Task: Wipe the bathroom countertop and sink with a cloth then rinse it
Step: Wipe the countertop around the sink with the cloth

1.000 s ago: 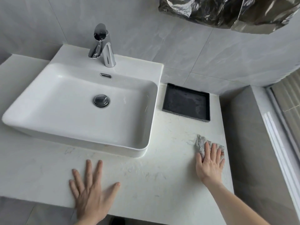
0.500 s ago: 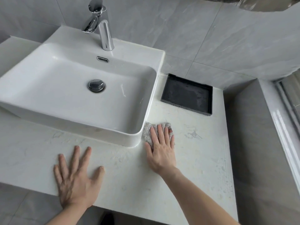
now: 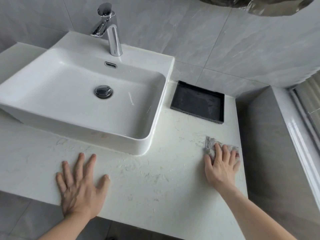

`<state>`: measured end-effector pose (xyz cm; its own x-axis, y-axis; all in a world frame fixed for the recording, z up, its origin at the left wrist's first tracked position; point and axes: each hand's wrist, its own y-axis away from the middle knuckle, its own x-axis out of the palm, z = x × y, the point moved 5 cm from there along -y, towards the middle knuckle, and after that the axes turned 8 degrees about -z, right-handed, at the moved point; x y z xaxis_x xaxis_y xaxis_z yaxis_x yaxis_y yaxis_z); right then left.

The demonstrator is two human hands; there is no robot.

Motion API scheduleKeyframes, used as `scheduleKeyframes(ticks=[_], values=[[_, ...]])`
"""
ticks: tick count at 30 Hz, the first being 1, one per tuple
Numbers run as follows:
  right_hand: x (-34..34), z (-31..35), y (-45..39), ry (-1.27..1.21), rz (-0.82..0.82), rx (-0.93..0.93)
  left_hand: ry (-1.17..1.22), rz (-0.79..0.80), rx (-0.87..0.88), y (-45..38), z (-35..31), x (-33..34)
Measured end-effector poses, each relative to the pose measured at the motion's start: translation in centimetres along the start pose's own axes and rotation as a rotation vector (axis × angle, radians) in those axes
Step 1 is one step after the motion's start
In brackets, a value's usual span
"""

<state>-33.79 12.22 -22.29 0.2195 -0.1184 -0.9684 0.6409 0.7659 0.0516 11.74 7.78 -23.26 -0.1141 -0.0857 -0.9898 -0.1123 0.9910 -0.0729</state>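
A white marbled countertop [image 3: 155, 191] carries a white rectangular sink [image 3: 72, 104] with a chrome faucet [image 3: 112, 37] and a round drain plug [image 3: 103, 91]. My right hand [image 3: 221, 165] presses flat on a small grey cloth [image 3: 210, 144] near the counter's right edge, fingers straight over it. My left hand [image 3: 80, 184] lies flat on the counter in front of the sink, fingers spread, holding nothing. Damp streaks mark the counter between the hands.
A black square tray [image 3: 198, 101] sits on the counter behind the cloth, right of the sink. A grey ledge [image 3: 270, 135] and a white window frame [image 3: 297, 135] border the counter on the right. Grey tiled wall stands behind.
My right hand slid the cloth from beside the sink's front right corner back to the counter's right edge. My left hand stayed flat on the counter.
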Motion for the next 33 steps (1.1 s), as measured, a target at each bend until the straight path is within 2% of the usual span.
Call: scheduleKeyframes(ticks=[7, 12, 14, 19, 23, 25, 28, 31, 33], values=[[3.3, 13.8, 4.5, -0.040, 0.129, -0.416, -0.042, 0.019, 0.027, -0.2, -0.1, 0.3], [3.1, 12.8, 2.2, 0.003, 0.103, -0.466, -0.012, -0.009, 0.015, -0.4, 0.0, 0.2], [2.5, 9.8, 0.4, 0.026, 0.090, -0.415, -0.004, -0.003, 0.013, -0.3, 0.0, 0.2], [-0.5, -1.0, -3.1, 0.000, 0.000, -0.095, 0.008, -0.003, 0.014, -0.3, 0.0, 0.2], [-2.8, -3.4, -3.5, -0.147, -0.105, -0.013, 0.012, -0.006, 0.007, -0.3, -0.1, 0.0], [-3.7, -1.6, -3.8, -0.257, -0.166, 0.021, 0.025, -0.011, 0.003, -0.4, -0.2, -0.1], [-3.3, 4.4, -3.7, -0.408, -0.161, -0.077, 0.018, -0.008, -0.003, -0.3, -0.2, -0.1], [-0.4, 11.6, -1.8, -0.412, -0.046, -0.271, 0.027, -0.024, 0.007, -0.3, -0.1, -0.1], [2.6, 15.5, 0.8, -0.275, 0.072, -0.410, 0.033, -0.035, 0.010, -0.3, -0.1, -0.1]])
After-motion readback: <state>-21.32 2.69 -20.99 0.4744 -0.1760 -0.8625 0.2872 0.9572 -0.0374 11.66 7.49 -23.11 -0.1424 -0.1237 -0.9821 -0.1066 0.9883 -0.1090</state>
